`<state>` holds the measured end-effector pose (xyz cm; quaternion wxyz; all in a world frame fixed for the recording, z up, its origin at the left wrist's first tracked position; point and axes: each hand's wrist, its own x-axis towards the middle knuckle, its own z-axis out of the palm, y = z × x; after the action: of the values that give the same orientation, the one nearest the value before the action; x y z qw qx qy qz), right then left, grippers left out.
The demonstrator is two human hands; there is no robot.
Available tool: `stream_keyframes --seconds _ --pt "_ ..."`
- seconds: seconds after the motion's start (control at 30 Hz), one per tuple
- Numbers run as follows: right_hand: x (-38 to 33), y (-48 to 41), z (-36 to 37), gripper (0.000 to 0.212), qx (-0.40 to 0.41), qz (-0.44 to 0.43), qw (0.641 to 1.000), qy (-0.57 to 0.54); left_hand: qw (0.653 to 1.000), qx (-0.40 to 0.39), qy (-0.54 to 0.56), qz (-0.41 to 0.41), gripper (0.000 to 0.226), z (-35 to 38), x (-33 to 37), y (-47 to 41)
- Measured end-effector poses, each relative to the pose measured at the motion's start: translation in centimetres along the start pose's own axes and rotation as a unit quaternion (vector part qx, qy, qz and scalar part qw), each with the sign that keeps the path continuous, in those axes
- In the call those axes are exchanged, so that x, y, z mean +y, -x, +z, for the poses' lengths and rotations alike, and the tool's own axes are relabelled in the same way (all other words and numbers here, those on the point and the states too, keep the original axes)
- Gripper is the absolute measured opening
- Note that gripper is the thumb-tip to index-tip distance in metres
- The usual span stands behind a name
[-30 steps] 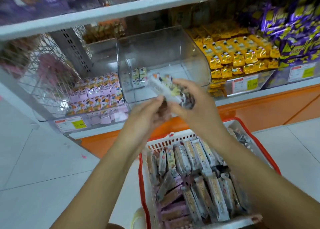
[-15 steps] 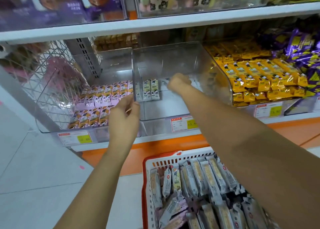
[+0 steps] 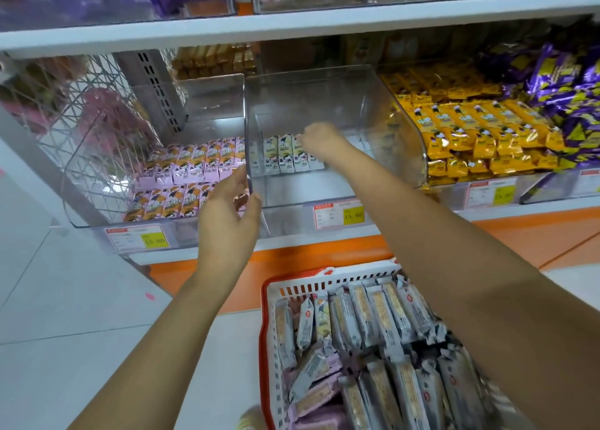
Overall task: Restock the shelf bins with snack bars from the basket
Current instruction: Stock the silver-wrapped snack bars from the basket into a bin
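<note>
A clear rigid plastic bin (image 3: 341, 104) with smooth walls and a curved right side stands ahead of both grips. The left grip (image 3: 227, 212) is half closed, thumb and fingers curled round the bin's near left corner edge. The right grip (image 3: 319, 141) is inside the bin, fingers bent down onto a row of glossy white-wrapped snack bars (image 3: 282, 158) just beneath it; whether it pinches one cannot be told. Below both grips is a red-rimmed white slotted plastic basket (image 3: 293, 289), heaped with crinkled grey foil-wrapped bars (image 3: 386, 312).
</note>
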<state>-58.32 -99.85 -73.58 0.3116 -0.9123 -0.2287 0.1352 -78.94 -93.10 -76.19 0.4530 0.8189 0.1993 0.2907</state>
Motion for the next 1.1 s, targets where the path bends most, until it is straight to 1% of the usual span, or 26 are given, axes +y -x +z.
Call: stream_keyframes --seconds 0.03,0.1,0.17,0.23,0.3,0.33,0.37,0.43,0.47,0.5,0.57,0.63,0.7,0.73,0.8,0.9,0.93,1.0,1.07,1.1 --pt "0.3 1.5 -0.4 0.030 0.046 -0.034 0.998 -0.006 1.000 0.014 -0.002 0.020 0.043 -0.1 0.2 0.8" --pt "1.2 6.1 -1.0 0.018 0.141 -0.120 0.982 -0.021 0.996 0.046 0.005 0.070 0.047 -0.3 0.9 2.4" --pt "2.4 12.1 -1.3 0.017 0.194 -0.173 0.965 -0.042 0.992 0.051 -0.001 0.112 0.041 -0.6 1.3 3.7" --pt "4.6 17.2 -0.8 0.023 0.190 -0.175 0.966 -0.022 0.995 0.003 -0.015 0.102 0.022 -0.7 1.1 4.6" --pt "7.9 20.6 1.1 0.021 0.146 -0.130 0.980 0.029 0.994 -0.090 -0.047 0.037 0.019 -0.4 0.4 5.5" --pt "9.8 21.6 2.5 0.017 0.110 -0.092 0.988 0.057 0.985 -0.145 -0.088 0.000 0.018 -0.1 0.0 6.0" --pt "11.5 22.3 4.0 0.020 0.066 -0.041 0.993 0.087 0.969 -0.200 -0.142 -0.028 0.016 0.2 -0.7 6.7" --pt "14.6 23.1 6.9 0.046 -0.028 0.059 0.988 0.143 0.921 -0.294 -0.246 -0.069 0.018 0.8 -2.2 8.0" --pt "15.7 23.5 8.1 0.057 -0.052 0.089 0.981 0.167 0.891 -0.339 -0.290 -0.088 0.021 1.0 -2.9 8.6" --pt "16.3 23.7 8.9 0.062 -0.054 0.102 0.976 0.184 0.859 -0.380 -0.328 -0.104 0.022 1.1 -3.5 9.1" --pt "16.7 24.0 10.5 0.058 -0.039 0.084 0.980 0.178 0.801 -0.440 -0.385 -0.131 0.023 1.0 -4.6 10.1" --pt "16.6 23.9 12.4 0.055 -0.052 0.070 0.988 0.126 0.768 -0.481 -0.396 -0.148 0.030 0.8 -5.0 10.8" --pt "16.1 23.9 14.5 0.061 -0.081 0.087 0.987 0.113 0.745 -0.521 -0.389 -0.152 0.035 0.7 -5.3 11.5" --pt "16.2 23.9 15.4 0.064 -0.086 0.108 0.985 0.103 0.738 -0.533 -0.383 -0.155 0.035 0.6 -5.5 11.7" --pt "16.4 23.6 16.7 0.070 -0.076 0.156 0.982 0.069 0.738 -0.538 -0.372 -0.168 0.038 0.7 -6.1 12.0" --pt "16.7 22.9 17.6 0.085 -0.086 0.198 0.970 0.111 0.742 -0.530 -0.364 -0.190 0.039 0.8 -7.2 12.0" --pt "16.6 22.6 17.8 0.086 -0.077 0.212 0.967 0.118 0.744 -0.529 -0.359 -0.194 0.039 0.9 -7.4 12.0" --pt "16.6 21.9 17.9 0.082 -0.050 0.227 0.962 0.145 0.748 -0.529 -0.349 -0.198 0.037 0.9 -7.6 11.8" --pt "16.8 21.1 17.6 0.079 -0.023 0.246 0.952 0.179 0.754 -0.527 -0.340 -0.196 0.029 0.8 -7.6 11.7" --pt "17.2 20.8 17.4 0.079 -0.011 0.253 0.946 0.200 0.757 -0.527 -0.335 -0.193 0.029 0.7 -7.6 11.7"
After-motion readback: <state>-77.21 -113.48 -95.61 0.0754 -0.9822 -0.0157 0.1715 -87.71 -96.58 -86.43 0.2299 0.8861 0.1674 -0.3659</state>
